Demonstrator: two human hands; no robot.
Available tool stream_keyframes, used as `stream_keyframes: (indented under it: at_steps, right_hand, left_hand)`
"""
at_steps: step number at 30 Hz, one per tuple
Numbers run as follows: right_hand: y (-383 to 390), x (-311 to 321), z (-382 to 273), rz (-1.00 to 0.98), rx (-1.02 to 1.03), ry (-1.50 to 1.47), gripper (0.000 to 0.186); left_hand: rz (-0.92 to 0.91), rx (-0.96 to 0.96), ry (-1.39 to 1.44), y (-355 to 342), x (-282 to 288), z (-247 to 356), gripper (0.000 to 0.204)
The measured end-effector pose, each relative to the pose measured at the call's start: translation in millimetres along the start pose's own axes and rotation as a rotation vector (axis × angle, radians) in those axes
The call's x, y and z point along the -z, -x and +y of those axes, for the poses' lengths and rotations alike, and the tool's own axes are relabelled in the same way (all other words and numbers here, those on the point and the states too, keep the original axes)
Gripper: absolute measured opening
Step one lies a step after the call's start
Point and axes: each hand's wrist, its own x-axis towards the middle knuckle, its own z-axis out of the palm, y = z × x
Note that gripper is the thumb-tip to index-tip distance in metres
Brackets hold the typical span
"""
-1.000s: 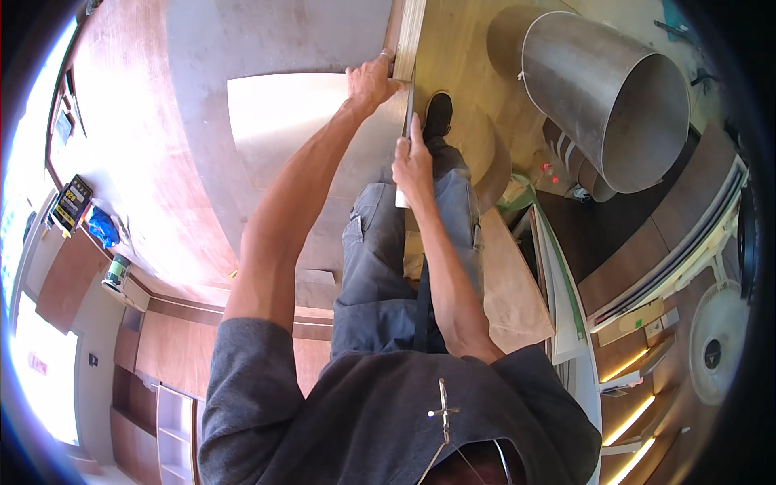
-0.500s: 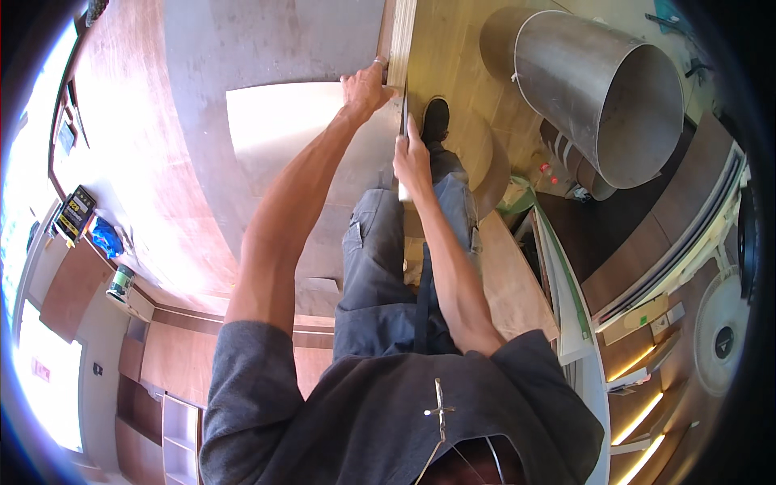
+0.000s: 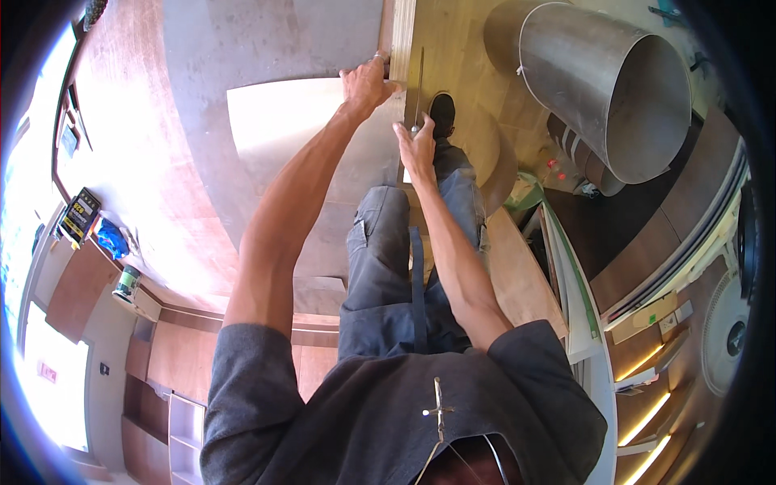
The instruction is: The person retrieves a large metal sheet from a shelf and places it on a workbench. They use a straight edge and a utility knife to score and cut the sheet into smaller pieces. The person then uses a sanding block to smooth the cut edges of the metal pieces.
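Observation:
My left hand (image 3: 369, 86) is closed at the far right corner of a smooth, pale sheet (image 3: 291, 113), its thumb along the bench edge. The sheet lies on a larger grey sheet (image 3: 259, 40) that covers the bench. Just right of the edge, my right hand (image 3: 418, 147) is closed around the near end of a long, thin metal tool (image 3: 420, 81), file-like in shape. The tool's blade points away from me, upright in the picture, with a small gap between it and the edge. The handle is mostly hidden by my palm.
A large rolled metal cylinder (image 3: 566, 81) lies on the floor at right. Boards (image 3: 566, 275) stand on edge nearer me, with a white fan (image 3: 727, 331) at far right. A dark box (image 3: 79, 217), a blue bundle (image 3: 111, 238) and a can (image 3: 128, 280) sit along the left.
My right hand has shifted slightly right, and the tool has swung away from the bench edge with its blade more exposed. My left hand stays almost in place.

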Motion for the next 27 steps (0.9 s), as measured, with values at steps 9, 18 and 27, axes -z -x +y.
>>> stream_keyframes:
  at_steps: [9,18,27]
  right_hand:
    - [-3.5,1.6,-2.3,-0.006,-0.087,-0.013,0.075]
    - [-4.6,-2.1,3.6,0.037,0.047,0.008,0.068]
    - [46.1,28.4,-26.2,-0.201,0.061,0.022,0.059]
  left_hand:
    - [0.312,-0.402,-0.350,50.8,-24.8,-7.5,0.055]
    - [0.049,-0.362,-0.393,126.6,-55.2,-25.4,0.086]
    - [0.055,-0.305,-0.466,135.5,-64.1,-22.7,0.088]
